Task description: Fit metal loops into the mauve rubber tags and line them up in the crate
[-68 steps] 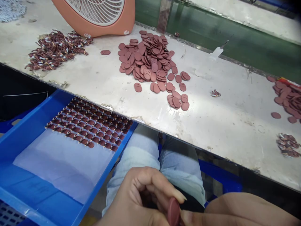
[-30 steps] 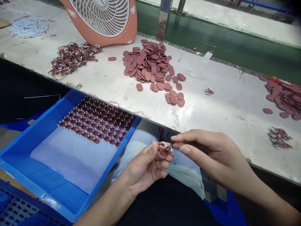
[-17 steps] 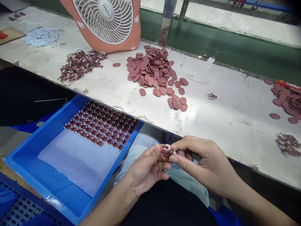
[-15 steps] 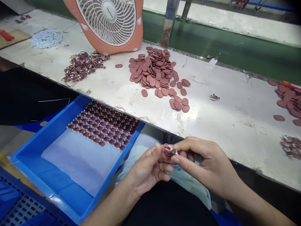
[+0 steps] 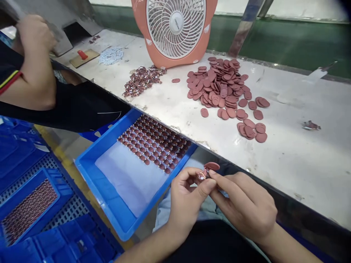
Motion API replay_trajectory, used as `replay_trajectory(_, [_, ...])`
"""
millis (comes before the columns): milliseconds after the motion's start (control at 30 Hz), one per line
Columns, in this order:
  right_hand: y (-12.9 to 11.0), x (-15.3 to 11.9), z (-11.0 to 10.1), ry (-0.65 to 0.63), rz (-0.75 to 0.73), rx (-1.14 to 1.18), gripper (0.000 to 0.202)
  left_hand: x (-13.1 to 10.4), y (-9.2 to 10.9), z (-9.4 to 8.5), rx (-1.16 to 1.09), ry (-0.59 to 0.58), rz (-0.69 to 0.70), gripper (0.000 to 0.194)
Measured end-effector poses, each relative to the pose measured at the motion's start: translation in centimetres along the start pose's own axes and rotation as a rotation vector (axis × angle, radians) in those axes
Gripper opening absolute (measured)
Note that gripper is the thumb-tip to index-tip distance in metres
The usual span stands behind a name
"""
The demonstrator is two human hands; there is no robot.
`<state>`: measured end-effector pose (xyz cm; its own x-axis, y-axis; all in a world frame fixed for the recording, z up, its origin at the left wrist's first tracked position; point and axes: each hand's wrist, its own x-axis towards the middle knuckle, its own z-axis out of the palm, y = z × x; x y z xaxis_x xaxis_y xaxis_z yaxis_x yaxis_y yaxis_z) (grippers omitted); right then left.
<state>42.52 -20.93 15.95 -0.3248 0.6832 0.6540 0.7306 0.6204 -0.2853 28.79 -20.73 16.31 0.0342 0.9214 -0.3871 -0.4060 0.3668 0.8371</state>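
Note:
Both hands meet over my lap at the table's front edge. Between my left hand [image 5: 186,197] and my right hand [image 5: 244,204] is a small assembly [image 5: 202,176] with a white and dark part, and a reddish-brown oval disc [image 5: 212,166] stands up at its top. Fingertips of each hand pinch it and partly hide it. A heap of similar discs [image 5: 216,82] lies on the table [image 5: 287,164], and a pile of small wired parts [image 5: 142,80] is left of it. Rows of finished-looking pieces [image 5: 156,142] lie in a blue tray [image 5: 124,232].
An orange fan [image 5: 175,33] stands behind the piles. At the left, another person's arm [image 5: 38,69] is raised. Pale blue bits [image 5: 111,55] and a board [image 5: 79,60] with a red object lie farther back. A filled blue bin [image 5: 53,175] is lower left.
The view has swung left, bringing the person and the filled bin into sight. My hands have turned the held assembly, and its disc now shows above my fingertips.

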Motion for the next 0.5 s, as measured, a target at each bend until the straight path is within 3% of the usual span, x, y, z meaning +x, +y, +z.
replay_trajectory(100, [-0.6,0.7,0.7,-0.037,-0.017,0.004,0.026,0.1,-0.1,-1.4,0.020,0.064,0.006,0.024])
replay_trajectory(167, [-1.0,0.9,0.4,-0.050,-0.052,0.022,0.028,0.4,-0.2,-3.3,0.131,0.155,0.029,0.024])
replay_trajectory(300, [-1.2,0.6,-1.3,-0.115,-0.069,0.138,0.021,2.2,-0.2,-10.2,0.676,0.389,0.102,0.033])
replay_trajectory(400, [-0.5,-0.2,-2.1,-0.133,-0.044,0.142,0.018,4.3,-0.4,-16.1,0.864,0.463,0.088,0.031])
replay_trajectory(500, [0.4,-1.1,-1.9,-0.132,-0.030,0.108,0.023,6.1,-1.1,-20.2,1.087,0.461,0.033,0.021])
